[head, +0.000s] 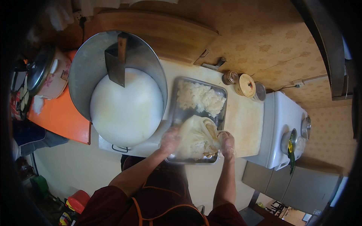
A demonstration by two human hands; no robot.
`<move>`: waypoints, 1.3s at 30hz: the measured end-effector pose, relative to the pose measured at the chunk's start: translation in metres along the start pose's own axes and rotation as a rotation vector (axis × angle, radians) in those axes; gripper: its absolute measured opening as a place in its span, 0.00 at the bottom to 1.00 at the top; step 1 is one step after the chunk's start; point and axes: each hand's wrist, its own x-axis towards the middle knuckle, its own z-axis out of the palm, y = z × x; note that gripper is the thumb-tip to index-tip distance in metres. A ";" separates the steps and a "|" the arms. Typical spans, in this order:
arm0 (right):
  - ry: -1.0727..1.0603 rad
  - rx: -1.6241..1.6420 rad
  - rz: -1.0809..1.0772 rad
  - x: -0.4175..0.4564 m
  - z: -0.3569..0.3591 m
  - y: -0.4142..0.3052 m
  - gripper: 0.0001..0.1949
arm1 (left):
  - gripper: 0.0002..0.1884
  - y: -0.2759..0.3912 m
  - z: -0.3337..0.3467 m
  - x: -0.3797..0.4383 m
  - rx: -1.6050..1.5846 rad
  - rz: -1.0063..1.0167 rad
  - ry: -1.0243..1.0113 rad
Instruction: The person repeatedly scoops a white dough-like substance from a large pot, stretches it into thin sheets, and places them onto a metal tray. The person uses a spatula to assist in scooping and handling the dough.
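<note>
In front of me, a pale, limp, leafy mass that looks like pickled cabbage (198, 135) is spread between my hands over the near half of a steel tray (174, 107). Clear plastic gloves cover both hands. My left hand (170, 139), blurred, grips the mass at its left side. At the opposite edge, my right hand (227, 143) has its fingers closed on a gathered part. Another heap of pale shredded leaves (201, 97) lies in the tray's far half.
Left of the tray is a round white chopping block (127, 110) with a curved metal guard (87, 70); a wooden-handled cleaver (116, 67) stands at its back. A second knife (215, 65) and jars (246, 85) line the wall. A white appliance (271, 135) bounds the right.
</note>
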 end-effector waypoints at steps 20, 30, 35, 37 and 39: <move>0.021 -0.021 -0.336 0.012 0.029 -0.016 0.11 | 0.29 0.070 0.001 0.005 0.431 0.353 -0.600; 0.059 0.387 -0.382 -0.069 0.001 -0.167 0.18 | 0.34 0.024 0.024 0.005 0.378 0.321 -0.666; 0.236 0.467 -0.357 -0.111 -0.031 -0.216 0.21 | 0.32 0.041 0.010 0.009 0.348 0.268 -0.737; 0.294 0.449 -0.389 -0.125 -0.038 -0.236 0.21 | 0.31 0.031 0.018 0.007 0.370 0.287 -0.716; 0.336 0.470 -0.436 -0.131 -0.047 -0.250 0.21 | 0.31 0.027 0.022 0.006 0.374 0.292 -0.692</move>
